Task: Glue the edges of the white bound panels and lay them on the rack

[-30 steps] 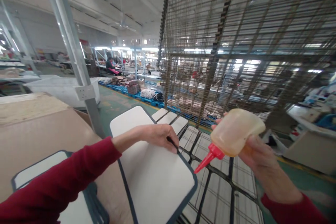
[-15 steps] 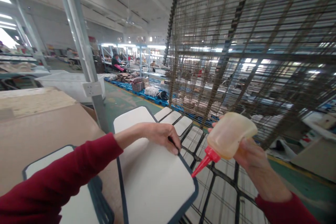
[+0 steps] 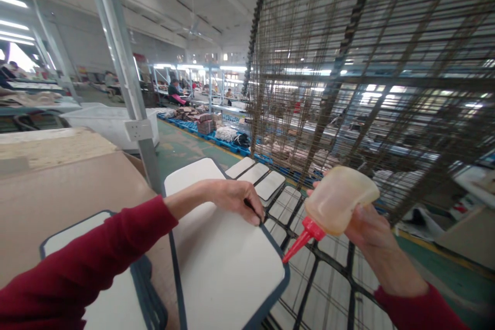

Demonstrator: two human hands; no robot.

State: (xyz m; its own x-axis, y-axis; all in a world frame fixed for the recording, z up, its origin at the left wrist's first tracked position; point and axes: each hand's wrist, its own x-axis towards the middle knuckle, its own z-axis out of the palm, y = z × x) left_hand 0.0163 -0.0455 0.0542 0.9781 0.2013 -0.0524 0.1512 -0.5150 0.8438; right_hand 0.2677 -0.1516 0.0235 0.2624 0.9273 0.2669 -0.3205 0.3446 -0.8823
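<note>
My left hand (image 3: 242, 201) pinches the dark-edged rim of a white rounded panel (image 3: 228, 268), which stretches tilted beneath my forearm. In my right hand (image 3: 367, 232) is a translucent squeeze bottle (image 3: 340, 198), tipped downward. Its red nozzle (image 3: 299, 243) points at the panel's dark border, close to the right corner; the tip looks to be at or touching that edge. Lower left, partly behind my sleeve, lies a stack of similar dark-edged panels (image 3: 112, 294).
A tall wire-mesh rack (image 3: 328, 62) rises on the right, with several white panels (image 3: 270, 184) on its lower level. A metal post (image 3: 119, 51) carrying a socket box (image 3: 138, 130) stands beside the brown table (image 3: 69, 180). Behind is a white bin (image 3: 104, 118); people sit farther back.
The view has shifted slightly, and the panel sits a little farther left. Both hands keep their hold, and the nozzle stays by the panel's right corner.
</note>
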